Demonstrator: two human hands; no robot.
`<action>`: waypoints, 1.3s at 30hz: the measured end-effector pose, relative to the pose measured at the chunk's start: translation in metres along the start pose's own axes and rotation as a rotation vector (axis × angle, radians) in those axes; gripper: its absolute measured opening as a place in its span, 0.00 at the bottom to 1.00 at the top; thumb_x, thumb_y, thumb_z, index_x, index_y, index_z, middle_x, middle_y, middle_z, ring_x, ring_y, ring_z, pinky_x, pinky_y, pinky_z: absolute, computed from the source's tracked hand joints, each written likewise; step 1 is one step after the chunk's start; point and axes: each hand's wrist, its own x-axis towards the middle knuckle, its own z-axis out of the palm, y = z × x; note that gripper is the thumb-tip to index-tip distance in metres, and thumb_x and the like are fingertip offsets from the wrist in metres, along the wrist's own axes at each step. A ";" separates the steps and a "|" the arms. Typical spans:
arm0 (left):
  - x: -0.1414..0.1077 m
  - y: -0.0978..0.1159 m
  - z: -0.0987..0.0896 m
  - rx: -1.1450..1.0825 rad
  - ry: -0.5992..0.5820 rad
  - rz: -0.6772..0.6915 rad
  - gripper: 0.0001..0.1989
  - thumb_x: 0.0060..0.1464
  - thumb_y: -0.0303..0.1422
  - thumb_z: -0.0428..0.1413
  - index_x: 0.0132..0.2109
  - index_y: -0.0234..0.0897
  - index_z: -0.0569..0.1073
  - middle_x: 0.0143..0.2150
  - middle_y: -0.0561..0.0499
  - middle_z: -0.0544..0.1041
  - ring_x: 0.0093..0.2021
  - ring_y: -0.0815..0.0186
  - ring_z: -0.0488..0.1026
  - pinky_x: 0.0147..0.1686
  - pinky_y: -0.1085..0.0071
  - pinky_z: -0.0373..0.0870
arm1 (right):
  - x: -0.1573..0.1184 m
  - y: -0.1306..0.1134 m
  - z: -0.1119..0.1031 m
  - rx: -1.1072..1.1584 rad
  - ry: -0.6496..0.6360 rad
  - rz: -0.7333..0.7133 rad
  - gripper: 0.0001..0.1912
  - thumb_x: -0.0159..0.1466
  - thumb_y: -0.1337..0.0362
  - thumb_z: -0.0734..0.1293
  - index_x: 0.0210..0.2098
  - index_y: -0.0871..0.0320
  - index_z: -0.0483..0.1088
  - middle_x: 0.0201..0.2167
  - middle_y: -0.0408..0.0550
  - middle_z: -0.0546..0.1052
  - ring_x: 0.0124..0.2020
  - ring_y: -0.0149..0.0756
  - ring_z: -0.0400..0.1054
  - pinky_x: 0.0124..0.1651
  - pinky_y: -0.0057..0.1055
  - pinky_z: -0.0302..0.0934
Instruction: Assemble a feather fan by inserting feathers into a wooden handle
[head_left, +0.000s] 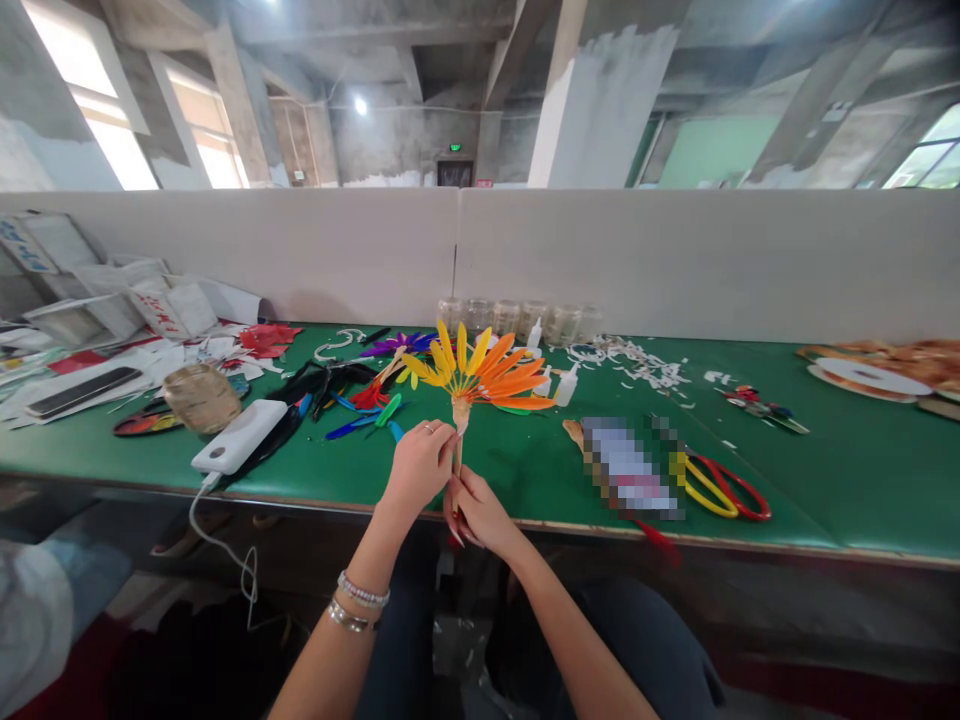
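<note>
A fan of yellow and orange feathers (480,372) stands upright on a thin pale stick, bound with light wrapping at its base. My left hand (421,462) is closed around the stick just below the wrapping, a ring on one finger. Lower on the same stick, my right hand (480,512) is closed with its fingers pinched on it. Both hands are close together over the front edge of the green table (525,450). Behind the fan are white squeeze bottles (567,386) and purple feathers (401,345).
Scissors (724,487) with red and yellow handles lie right, beside a blurred object (626,465). Left are a white power bank (238,437) with a cable, a jar (201,397), a phone (85,392) and loose feathers. Glass jars (506,318) line the grey partition (337,250).
</note>
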 end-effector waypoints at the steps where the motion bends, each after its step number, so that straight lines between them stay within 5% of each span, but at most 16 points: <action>1: 0.001 -0.001 -0.002 0.031 -0.021 0.035 0.13 0.57 0.28 0.43 0.29 0.37 0.69 0.28 0.48 0.71 0.31 0.64 0.65 0.32 0.69 0.59 | -0.001 -0.002 0.000 -0.005 -0.003 0.002 0.19 0.59 0.45 0.56 0.32 0.57 0.56 0.08 0.31 0.62 0.05 0.21 0.45 0.08 0.19 0.37; 13: 0.007 -0.011 -0.014 0.042 -0.145 0.204 0.11 0.57 0.29 0.41 0.32 0.37 0.68 0.30 0.47 0.70 0.34 0.64 0.65 0.36 0.67 0.60 | -0.004 -0.007 -0.003 0.023 -0.078 0.034 0.19 0.59 0.47 0.58 0.35 0.58 0.57 0.08 0.31 0.63 0.05 0.21 0.46 0.07 0.18 0.37; 20: -0.004 -0.016 -0.017 -0.316 -0.004 0.002 0.13 0.59 0.33 0.41 0.34 0.38 0.69 0.30 0.48 0.72 0.33 0.66 0.66 0.37 0.70 0.61 | -0.004 -0.013 -0.006 0.144 -0.095 0.009 0.19 0.60 0.47 0.56 0.36 0.58 0.59 0.08 0.33 0.64 0.04 0.21 0.46 0.06 0.17 0.37; 24: -0.006 -0.011 -0.023 -0.373 -0.026 -0.080 0.13 0.58 0.35 0.42 0.36 0.39 0.71 0.33 0.49 0.73 0.36 0.66 0.67 0.40 0.70 0.60 | -0.005 -0.014 -0.006 0.143 -0.095 0.001 0.18 0.60 0.48 0.57 0.35 0.59 0.60 0.09 0.33 0.64 0.04 0.20 0.47 0.06 0.17 0.37; 30: -0.002 0.001 -0.032 -0.211 -0.052 0.021 0.11 0.53 0.34 0.50 0.42 0.38 0.73 0.36 0.46 0.75 0.36 0.63 0.68 0.40 0.65 0.62 | -0.005 -0.012 -0.004 0.106 -0.077 0.029 0.21 0.58 0.46 0.58 0.38 0.58 0.58 0.09 0.31 0.63 0.04 0.20 0.46 0.06 0.17 0.36; 39: -0.001 0.009 -0.044 0.013 -0.119 0.150 0.12 0.55 0.30 0.47 0.41 0.37 0.74 0.34 0.47 0.77 0.35 0.64 0.70 0.36 0.67 0.67 | -0.004 -0.009 -0.007 0.057 -0.082 0.016 0.21 0.58 0.46 0.58 0.37 0.59 0.58 0.08 0.30 0.62 0.04 0.21 0.46 0.07 0.18 0.38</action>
